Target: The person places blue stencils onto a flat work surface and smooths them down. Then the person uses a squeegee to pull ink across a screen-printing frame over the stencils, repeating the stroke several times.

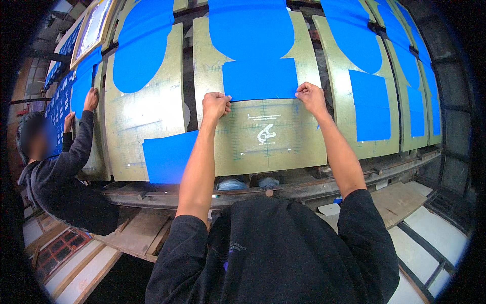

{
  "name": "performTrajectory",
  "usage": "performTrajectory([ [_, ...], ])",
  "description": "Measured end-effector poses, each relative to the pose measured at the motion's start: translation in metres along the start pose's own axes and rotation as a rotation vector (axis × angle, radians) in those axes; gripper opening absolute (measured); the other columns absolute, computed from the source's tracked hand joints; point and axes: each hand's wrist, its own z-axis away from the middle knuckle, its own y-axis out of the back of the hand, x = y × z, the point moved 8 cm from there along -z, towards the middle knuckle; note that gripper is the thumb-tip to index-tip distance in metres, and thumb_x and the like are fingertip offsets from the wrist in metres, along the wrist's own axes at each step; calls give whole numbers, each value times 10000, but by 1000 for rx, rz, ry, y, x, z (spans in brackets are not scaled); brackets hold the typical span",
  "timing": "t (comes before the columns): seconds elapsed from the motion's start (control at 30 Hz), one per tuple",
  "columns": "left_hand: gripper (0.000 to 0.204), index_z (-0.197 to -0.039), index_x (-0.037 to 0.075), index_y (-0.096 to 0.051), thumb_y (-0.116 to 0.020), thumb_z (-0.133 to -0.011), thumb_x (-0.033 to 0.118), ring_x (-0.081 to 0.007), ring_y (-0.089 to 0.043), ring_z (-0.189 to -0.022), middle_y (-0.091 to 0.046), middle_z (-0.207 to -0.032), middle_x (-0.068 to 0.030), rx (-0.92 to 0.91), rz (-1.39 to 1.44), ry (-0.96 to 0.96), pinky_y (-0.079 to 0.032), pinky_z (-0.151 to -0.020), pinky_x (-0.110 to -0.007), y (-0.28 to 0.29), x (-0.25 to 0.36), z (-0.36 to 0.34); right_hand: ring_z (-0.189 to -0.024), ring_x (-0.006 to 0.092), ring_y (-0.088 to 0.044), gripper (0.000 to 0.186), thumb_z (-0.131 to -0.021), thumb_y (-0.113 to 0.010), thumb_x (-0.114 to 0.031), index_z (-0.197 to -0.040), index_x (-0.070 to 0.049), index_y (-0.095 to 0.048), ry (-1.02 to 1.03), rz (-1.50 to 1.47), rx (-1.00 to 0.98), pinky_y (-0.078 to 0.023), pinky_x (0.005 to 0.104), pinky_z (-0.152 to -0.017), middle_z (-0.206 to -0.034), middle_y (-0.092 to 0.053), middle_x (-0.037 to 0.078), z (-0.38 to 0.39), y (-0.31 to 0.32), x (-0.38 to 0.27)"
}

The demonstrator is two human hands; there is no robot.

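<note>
Both my arms reach forward over an olive-green board point(298, 157) with ruled lines and a white printed mark. A rectangular blue fabric piece point(260, 78) lies across it, below a larger rounded blue fabric piece point(250, 30). My left hand point(216, 105) pinches the near left corner of the rectangle. At its near right corner, my right hand point(311, 98) pinches the fabric between thumb and fingers. The near edge runs fairly straight between the two hands. Another blue fabric piece point(167, 157) lies askew beside my left forearm, which partly covers it.
Similar boards hold blue fabric to the left point(142, 116) and right point(372, 106), with dark gaps between them. A metal rail point(298, 191) runs along the near side. At left, a co-worker's hand point(91, 100) touches blue fabric near a framed screen point(93, 30).
</note>
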Motion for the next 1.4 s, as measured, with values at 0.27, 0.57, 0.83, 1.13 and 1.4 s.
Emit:
performTrajectory([
  [0.27, 143, -818, -21, -717, -727, -845, 119, -136, -659, -544, -709, -701, -88, 41, -63, -46, -516, -496, -288, 6, 7, -3, -739, 152, -691, 139, -800, -768, -72, -916, -30, -704, 25, 25, 79, -546, 307, -723, -818, -730, 85, 5, 4, -12],
  [0.57, 134, -783, -4, -733, -743, -806, 127, -135, -658, -545, -711, -678, -78, 53, -189, -59, -530, -549, -296, 12, -2, 8, -714, 137, -666, 139, -799, -771, -59, -912, -27, -698, 32, 29, 34, -540, 294, -704, -792, -715, 72, 22, 0, -6],
  [0.83, 137, -779, -7, -732, -747, -805, 126, -134, -659, -549, -702, -658, -78, 54, -192, -44, -534, -565, -290, 13, -1, 11, -710, 139, -652, 145, -813, -766, -75, -926, -19, -695, 35, 39, 23, -539, 302, -710, -796, -707, 69, 27, 1, -10],
  [1.13, 132, -778, -15, -731, -741, -802, 114, -137, -658, -543, -699, -652, -82, 13, -130, -57, -535, -542, -294, 13, -7, 4, -695, 103, -618, 188, -795, -773, -67, -960, -20, -695, 36, 24, 22, -532, 278, -703, -804, -702, 59, 25, 0, -5],
  [1.4, 127, -740, 16, -740, -772, -776, 133, -133, -661, -537, -698, -639, -71, 19, -243, -20, -547, -576, -304, 17, -3, 9, -701, 61, -578, 227, -771, -808, -43, -959, 4, -689, -28, 1, 39, -520, 233, -699, -801, -663, 10, 22, 1, 2],
])
